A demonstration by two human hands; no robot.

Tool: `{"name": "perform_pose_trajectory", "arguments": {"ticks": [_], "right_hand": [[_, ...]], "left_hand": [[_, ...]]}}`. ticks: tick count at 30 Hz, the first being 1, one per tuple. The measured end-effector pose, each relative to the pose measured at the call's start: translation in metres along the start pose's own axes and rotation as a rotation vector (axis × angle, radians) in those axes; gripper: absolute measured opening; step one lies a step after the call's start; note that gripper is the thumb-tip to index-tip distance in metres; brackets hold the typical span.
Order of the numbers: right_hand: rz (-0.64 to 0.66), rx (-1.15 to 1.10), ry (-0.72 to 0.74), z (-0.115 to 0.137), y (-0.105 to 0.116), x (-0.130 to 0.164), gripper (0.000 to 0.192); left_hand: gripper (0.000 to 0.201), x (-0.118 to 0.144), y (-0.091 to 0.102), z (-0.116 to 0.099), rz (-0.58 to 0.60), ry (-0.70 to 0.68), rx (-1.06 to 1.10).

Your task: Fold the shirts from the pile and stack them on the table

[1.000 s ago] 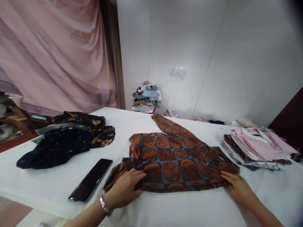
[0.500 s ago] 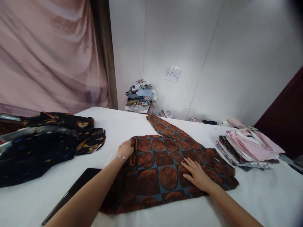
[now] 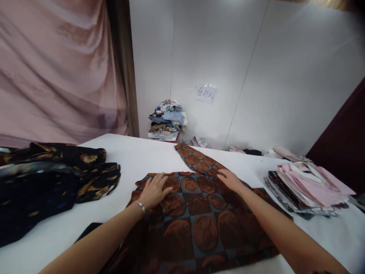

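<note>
A brown and blue shirt [image 3: 205,232] with a checked circle print lies spread on the white table in front of me. One long sleeve [image 3: 196,158] stretches away toward the far edge. My left hand [image 3: 156,190], a bracelet at its wrist, rests open on the upper left part of the shirt with its fingers spread. At the base of the long sleeve is my right hand [image 3: 231,180], its fingers bent and closed on the cloth. My right forearm covers part of the shirt's right side.
Dark floral clothes [image 3: 42,190] are heaped at the left. A folded stack [image 3: 310,186] with pink on top sits at the right. Beyond the table stands a tall clothes pile [image 3: 168,120]. A black flat object [image 3: 89,230] is partly under my left forearm.
My left hand has let go of the shirt's left edge and now lies flat on it. My right hand has moved away from me, from the shirt's middle to the sleeve base.
</note>
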State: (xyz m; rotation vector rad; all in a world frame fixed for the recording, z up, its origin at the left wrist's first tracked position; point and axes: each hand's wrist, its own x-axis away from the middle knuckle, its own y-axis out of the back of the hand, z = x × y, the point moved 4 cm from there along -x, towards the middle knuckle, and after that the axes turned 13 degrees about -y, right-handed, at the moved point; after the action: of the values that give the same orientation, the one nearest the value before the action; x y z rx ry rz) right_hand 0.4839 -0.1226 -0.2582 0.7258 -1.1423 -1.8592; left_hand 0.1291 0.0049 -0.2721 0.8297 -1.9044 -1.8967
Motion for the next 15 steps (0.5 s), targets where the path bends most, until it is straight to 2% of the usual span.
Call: {"name": "perform_pose_trajectory", "arguments": {"ticks": [3,5,10,13,15], "right_hand": [[0.042,0.079,-0.21,0.007,-0.009,-0.065,0.033],[0.046,0.101,-0.295,0.009,-0.019,-0.1,0.037],[0.059,0.096,-0.424,0.013,-0.053,-0.154,0.05],[0.04,0.032,-0.378,0.025,-0.072,-0.169,0.053],[0.022,-0.035,-0.336,0.033,-0.079,-0.174,0.044]], "left_hand": [[0.067,0.003,-0.037,-0.011,0.144,0.039,0.046],[0.07,0.005,-0.047,-0.009,0.167,0.069,0.061],[0.072,0.007,-0.042,-0.005,0.188,0.088,0.051],[0.072,0.008,-0.039,-0.007,0.213,0.096,0.049],[0.072,0.008,-0.039,-0.008,0.22,0.109,0.06]]}}
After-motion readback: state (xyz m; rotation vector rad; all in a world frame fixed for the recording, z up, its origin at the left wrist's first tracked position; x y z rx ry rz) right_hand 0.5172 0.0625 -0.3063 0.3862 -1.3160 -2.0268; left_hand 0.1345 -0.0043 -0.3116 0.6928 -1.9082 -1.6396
